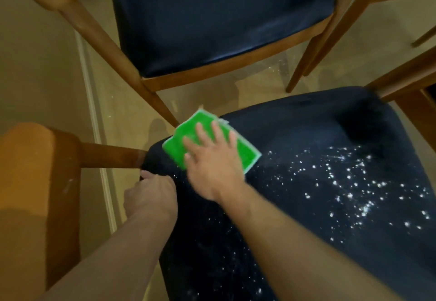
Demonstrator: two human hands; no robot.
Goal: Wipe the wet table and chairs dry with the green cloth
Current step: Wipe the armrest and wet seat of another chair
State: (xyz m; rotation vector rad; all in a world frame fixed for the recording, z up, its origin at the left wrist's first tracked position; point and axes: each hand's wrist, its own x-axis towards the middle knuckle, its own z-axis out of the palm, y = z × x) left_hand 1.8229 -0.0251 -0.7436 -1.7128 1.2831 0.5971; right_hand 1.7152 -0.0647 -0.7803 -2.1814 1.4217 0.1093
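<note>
A folded green cloth [245, 153] lies on the far left corner of a dark blue chair seat [318, 206]. My right hand [212, 159] presses flat on the cloth with straight, spread fingers. Many water droplets [354, 187] glisten over the seat's right and lower parts. My left hand [151, 194] grips the seat's left edge, fingers curled over it, beside the chair's wooden back [40, 183]. A second chair with a dark blue seat [219, 18] stands beyond and looks dry.
Wooden legs and rails of the second chair [106, 48] cross the upper left. More wooden legs [330, 29] stand at the upper right. The beige tiled floor [122, 102] between the chairs carries small droplets.
</note>
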